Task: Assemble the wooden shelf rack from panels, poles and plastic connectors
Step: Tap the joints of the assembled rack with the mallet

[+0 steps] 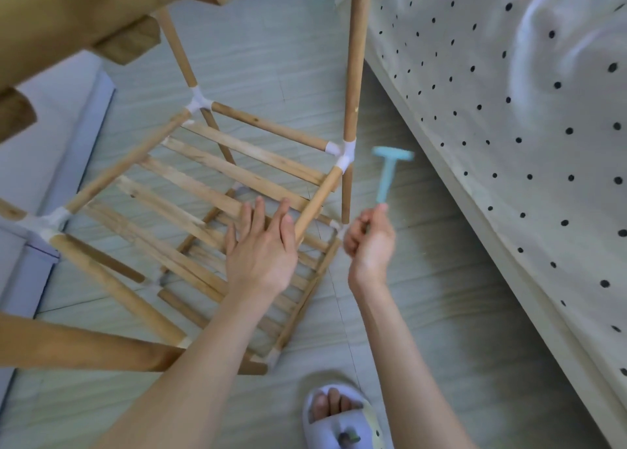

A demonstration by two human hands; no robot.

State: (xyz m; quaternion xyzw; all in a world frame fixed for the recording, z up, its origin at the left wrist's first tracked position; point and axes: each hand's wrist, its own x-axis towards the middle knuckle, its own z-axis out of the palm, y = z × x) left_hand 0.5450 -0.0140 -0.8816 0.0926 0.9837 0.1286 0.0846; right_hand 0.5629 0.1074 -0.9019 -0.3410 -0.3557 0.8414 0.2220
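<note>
The wooden shelf rack stands on the floor, seen from above, with round poles joined by white plastic connectors and slatted panels at two levels. My left hand is spread with straight fingers over the slats, beside the near right horizontal pole. My right hand grips the handle of a small light-blue plastic hammer, its head raised and blurred, just right of the corner connector. An upright pole rises from that corner.
A bed with a white, black-dotted sheet runs along the right side. My foot in a white slipper is at the bottom. A pale box or furniture edge lies at the left. Grey floor tiles lie between rack and bed.
</note>
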